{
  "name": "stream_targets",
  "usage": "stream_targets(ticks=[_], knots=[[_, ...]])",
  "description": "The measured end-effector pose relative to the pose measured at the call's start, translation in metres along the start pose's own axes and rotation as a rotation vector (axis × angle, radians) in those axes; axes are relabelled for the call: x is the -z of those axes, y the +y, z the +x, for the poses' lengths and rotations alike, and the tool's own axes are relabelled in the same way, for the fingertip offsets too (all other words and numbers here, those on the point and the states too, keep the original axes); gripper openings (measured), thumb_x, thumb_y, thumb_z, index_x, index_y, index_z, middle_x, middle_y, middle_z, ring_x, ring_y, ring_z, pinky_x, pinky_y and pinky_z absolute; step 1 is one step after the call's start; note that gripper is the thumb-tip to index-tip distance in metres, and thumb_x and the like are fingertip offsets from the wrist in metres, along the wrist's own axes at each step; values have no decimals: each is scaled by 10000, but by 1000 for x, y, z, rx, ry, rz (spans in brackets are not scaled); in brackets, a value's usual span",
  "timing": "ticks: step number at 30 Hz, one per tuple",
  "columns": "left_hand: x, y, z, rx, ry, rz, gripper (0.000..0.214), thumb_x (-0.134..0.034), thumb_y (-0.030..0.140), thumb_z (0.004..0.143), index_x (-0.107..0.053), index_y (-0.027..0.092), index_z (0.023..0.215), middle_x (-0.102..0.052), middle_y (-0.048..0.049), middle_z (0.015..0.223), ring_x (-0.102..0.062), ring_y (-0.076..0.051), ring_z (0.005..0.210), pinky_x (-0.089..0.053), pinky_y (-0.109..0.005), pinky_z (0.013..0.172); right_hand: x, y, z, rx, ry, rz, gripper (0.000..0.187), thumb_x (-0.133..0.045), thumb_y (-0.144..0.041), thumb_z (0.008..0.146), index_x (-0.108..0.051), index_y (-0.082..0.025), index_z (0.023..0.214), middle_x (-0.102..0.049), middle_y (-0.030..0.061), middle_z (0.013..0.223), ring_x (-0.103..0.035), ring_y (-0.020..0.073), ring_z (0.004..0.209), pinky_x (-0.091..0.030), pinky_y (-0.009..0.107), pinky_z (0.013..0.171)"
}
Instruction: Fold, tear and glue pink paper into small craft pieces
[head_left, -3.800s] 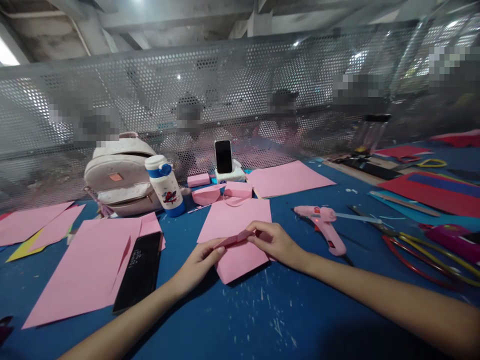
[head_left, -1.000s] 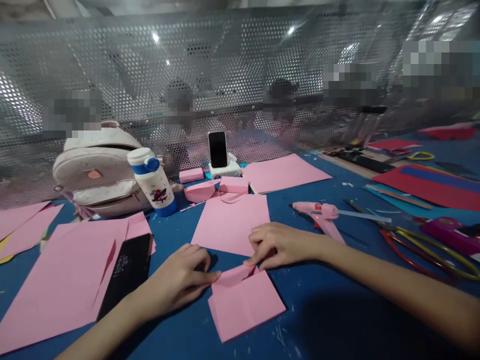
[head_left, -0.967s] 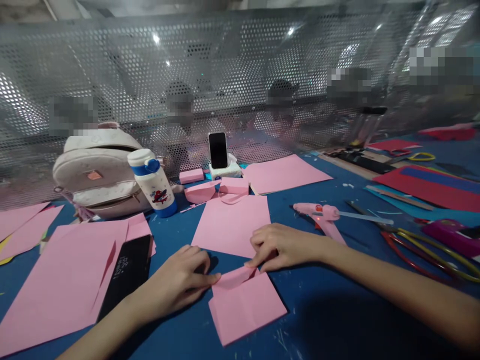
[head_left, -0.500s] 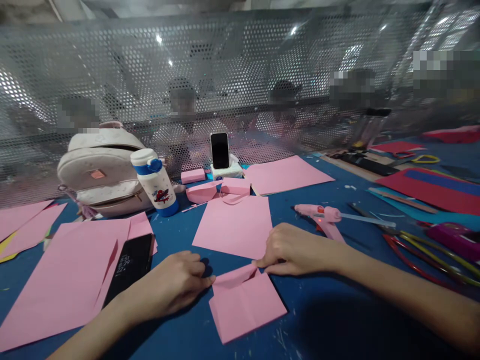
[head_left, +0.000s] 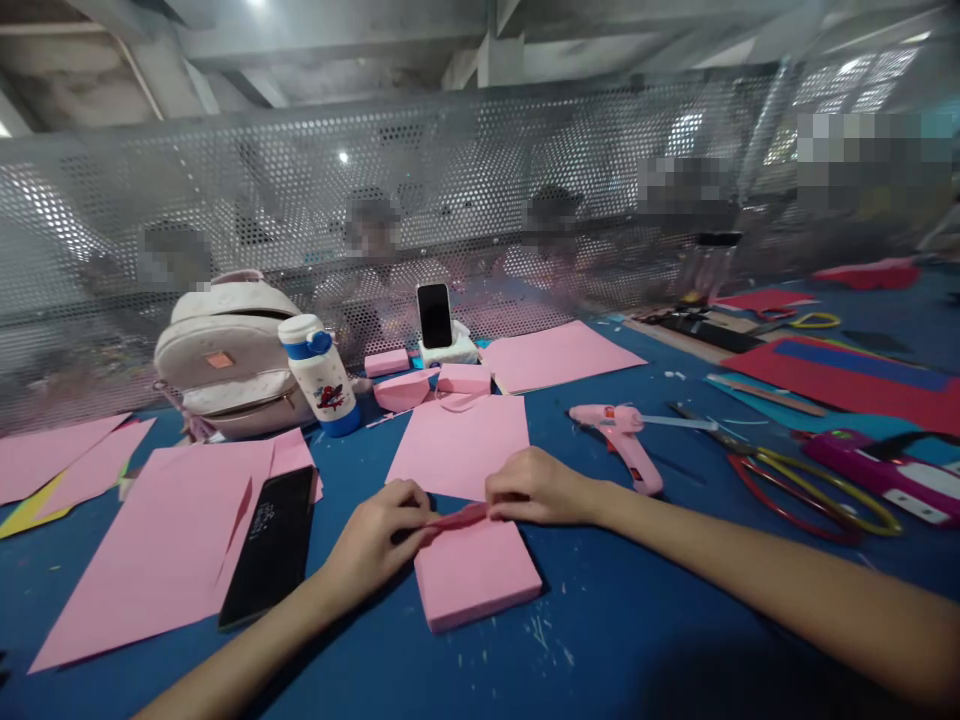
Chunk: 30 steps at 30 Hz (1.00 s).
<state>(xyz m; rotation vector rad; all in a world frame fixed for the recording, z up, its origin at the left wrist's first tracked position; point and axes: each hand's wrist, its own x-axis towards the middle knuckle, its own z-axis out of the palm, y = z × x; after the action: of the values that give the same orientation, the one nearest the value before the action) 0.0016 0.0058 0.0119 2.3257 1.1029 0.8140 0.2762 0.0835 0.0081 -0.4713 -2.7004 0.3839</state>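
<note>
Thumb and fingers of the left hand (head_left: pixel 379 535) are pinched together, leaving almost no gap, on the left end of a raised flap along the far edge of a shallow pink paper box (head_left: pixel 480 570). The right hand (head_left: pixel 536 487), curled palm down with its fingers drawn in, grips the other end of that flap. The box lies flat on the blue bench (head_left: pixel 600 630), low in the centre of the frame, its thick side facing the viewer.

Just beyond it, a pink sheet (head_left: pixel 465 440) fills the middle, with folded pink pieces at its far edge. Right of the right hand lies a pink hot glue gun (head_left: pixel 622 430), a translucent glue stick (head_left: pixel 679 424) sticking out of its back. Farther right are scissors with red and yellow handles (head_left: pixel 832 487); the purple object (head_left: pixel 881 470) beside them is too unclear to name with confidence.

At lower left, a black phone (head_left: pixel 270 550) rests over the right edge of more pink paper (head_left: pixel 157 530). Towards upper left, a white bottle with a blue base (head_left: pixel 326 385) stands before a pale backpack (head_left: pixel 225 365). A second phone (head_left: pixel 435 315) is propped upright near the centre, before a perforated metal panel (head_left: pixel 465 150).
</note>
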Motion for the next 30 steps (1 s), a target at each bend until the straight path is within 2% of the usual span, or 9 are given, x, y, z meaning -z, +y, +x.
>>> stream_targets(ticks=[2, 5, 8, 10, 12, 15, 18, 23, 30], knots=[[3, 1, 3, 41, 81, -60, 219, -572, 220, 946, -784, 211, 892, -717, -48, 872, -667, -174, 815, -508, -250, 729, 1, -1, 0, -31, -3, 7, 369, -397, -362, 1035, -688, -172, 911, -707, 42, 737, -628, 148, 650, -377, 244, 636], [13, -2, 6, 96, 242, -58, 251, -534, 209, 956, -760, 167, 854, -761, -69, 896, -703, -202, 837, -539, -277, 742, 5, -2, 1, -74, 29, 7, 405, -316, -362, 1055, -667, -164, 1019, -710, 44, 772, -636, 153, 653, -371, 242, 627], [25, -2, 6, 122, 389, -42, 234, -528, 215, 958, -757, 170, 935, -768, -84, 1025, -705, -231, 963, -542, -323, 845, 8, -3, 1, -162, 70, 46, 427, -317, -424, 1046, -642, -155, 1110, -698, 40, 765, -630, 158, 636, -367, 241, 612], [28, 0, 4, 46, 425, 3, 240, -524, 181, 954, -744, 196, 1049, -752, -78, 1115, -683, -229, 1050, -518, -349, 923, 8, -4, 1, -223, 78, 113, 432, -329, -451, 1041, -622, -158, 1163, -674, 14, 694, -624, 153, 614, -379, 239, 628], [27, 2, 2, -107, 408, 104, 318, -508, 116, 942, -705, 228, 1165, -734, -70, 1174, -666, -217, 1086, -508, -359, 935, 7, -3, 2, -258, 79, 159, 431, -367, -474, 1029, -607, -161, 1204, -657, -4, 660, -623, 149, 608, -391, 235, 641], [20, 0, 0, -336, 356, 303, 412, -485, 53, 939, -639, 247, 1268, -721, -74, 1209, -664, -207, 1067, -510, -356, 873, 5, -1, 2, -273, 79, 156, 425, -464, -490, 990, -603, -162, 1223, -681, 11, 719, -625, 152, 635, -389, 231, 626], [17, -5, -2, -455, 290, 411, 349, -525, 123, 976, -597, 213, 1305, -722, -91, 1199, -663, -214, 1053, -500, -368, 858, 4, -1, 2, -272, 55, 136, 401, -526, -466, 967, -609, -158, 1211, -686, 13, 717, -605, 148, 613, -373, 228, 598], [20, -10, -3, -524, 241, 493, 445, -644, 359, 944, -554, 143, 1323, -725, -126, 1183, -670, -237, 1044, -508, -393, 877, 5, -3, 2, -246, 31, 104, 405, -553, -473, 953, -626, -147, 1181, -648, -4, 659, -542, 130, 538, -346, 229, 559], [16, -8, -7, -539, 184, 661, 389, -567, 355, 985, -588, 117, 1293, -697, -133, 1251, -664, -250, 1094, -516, -404, 933, 4, -2, 1, -236, 54, 103, 488, -519, -510, 970, -587, -132, 1271, -628, -6, 659, -551, 130, 553, -361, 229, 566]])
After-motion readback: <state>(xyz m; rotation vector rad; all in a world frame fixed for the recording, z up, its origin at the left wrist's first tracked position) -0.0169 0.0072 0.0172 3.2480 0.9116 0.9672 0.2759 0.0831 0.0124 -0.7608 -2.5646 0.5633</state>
